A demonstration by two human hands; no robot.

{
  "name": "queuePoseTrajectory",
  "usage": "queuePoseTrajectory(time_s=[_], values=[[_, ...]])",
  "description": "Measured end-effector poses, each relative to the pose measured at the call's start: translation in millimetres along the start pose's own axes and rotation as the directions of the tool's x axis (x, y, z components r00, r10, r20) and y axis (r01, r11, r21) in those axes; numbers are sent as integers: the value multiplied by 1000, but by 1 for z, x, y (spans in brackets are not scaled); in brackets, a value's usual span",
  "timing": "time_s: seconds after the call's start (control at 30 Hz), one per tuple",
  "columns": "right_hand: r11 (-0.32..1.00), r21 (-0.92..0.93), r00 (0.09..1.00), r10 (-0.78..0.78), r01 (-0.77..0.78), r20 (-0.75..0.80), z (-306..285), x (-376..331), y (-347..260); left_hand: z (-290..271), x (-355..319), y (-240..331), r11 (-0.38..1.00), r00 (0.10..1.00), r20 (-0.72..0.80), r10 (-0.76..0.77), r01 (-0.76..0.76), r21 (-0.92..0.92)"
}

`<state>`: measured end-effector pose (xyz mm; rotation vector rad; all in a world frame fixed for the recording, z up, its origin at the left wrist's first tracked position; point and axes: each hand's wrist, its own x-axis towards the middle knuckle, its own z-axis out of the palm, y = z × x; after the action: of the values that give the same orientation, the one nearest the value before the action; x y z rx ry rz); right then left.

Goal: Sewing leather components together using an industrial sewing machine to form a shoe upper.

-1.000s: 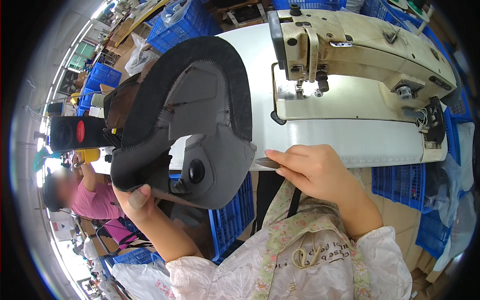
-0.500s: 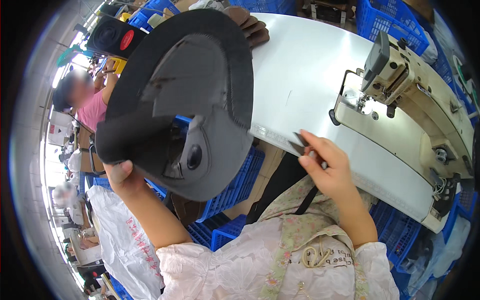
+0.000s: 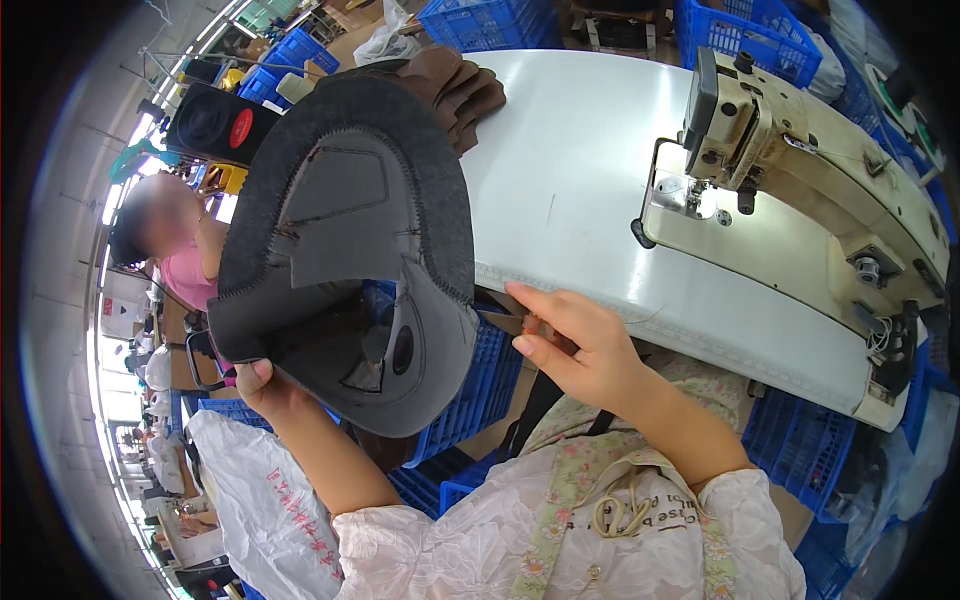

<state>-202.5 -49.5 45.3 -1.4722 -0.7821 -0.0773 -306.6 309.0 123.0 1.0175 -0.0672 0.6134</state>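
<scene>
workpiece [image 3: 345, 258] above sack [image 3: 240, 462] with red writing [image 3: 298, 512]

Passage free over middle of white desk [image 3: 570, 150], sewing machine [image 3: 830, 170] blocking its right part, brown pieces [image 3: 450, 85] at far left corner, grey piece [image 3: 345, 250] before left edge.

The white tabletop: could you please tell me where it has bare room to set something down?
The widest free patch is the middle of the white tabletop, between the overlapping brown pieces and the sewing machine, bare but for a thin dark mark. Crowded: the left end, behind the held black-and-grey piece, and the right, under the machine.
</scene>
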Motion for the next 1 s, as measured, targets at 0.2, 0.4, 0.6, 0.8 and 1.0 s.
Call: queuePoseTrajectory(time_s=[0.2, 0.4, 0.6, 0.8, 1.0], values=[[1000, 9, 1000, 19, -19, 21, -2, -1, -4, 2, 0, -2, 999, 999, 17, -33, 33, -22], [999, -16, 999, -43, 43, -3, -1, 0, -5, -2, 0, -4, 1000, 999, 53, 0, 0, -4], [992, -82, 995, -102, 100, -15, 0, 0, -3, 3, -1, -4, 1000, 999, 48, -15, 16, -5], [963, -203, 979, -194, 178, -60, -8, 0, 1, -2, -8, 10, 997, 999, -18, 50, -49, 53], [971, 106, 932, 235, -213, -276, -18, -18, 27, 27, -50, 129, 561, 902, -94, 421, -178, 809]])
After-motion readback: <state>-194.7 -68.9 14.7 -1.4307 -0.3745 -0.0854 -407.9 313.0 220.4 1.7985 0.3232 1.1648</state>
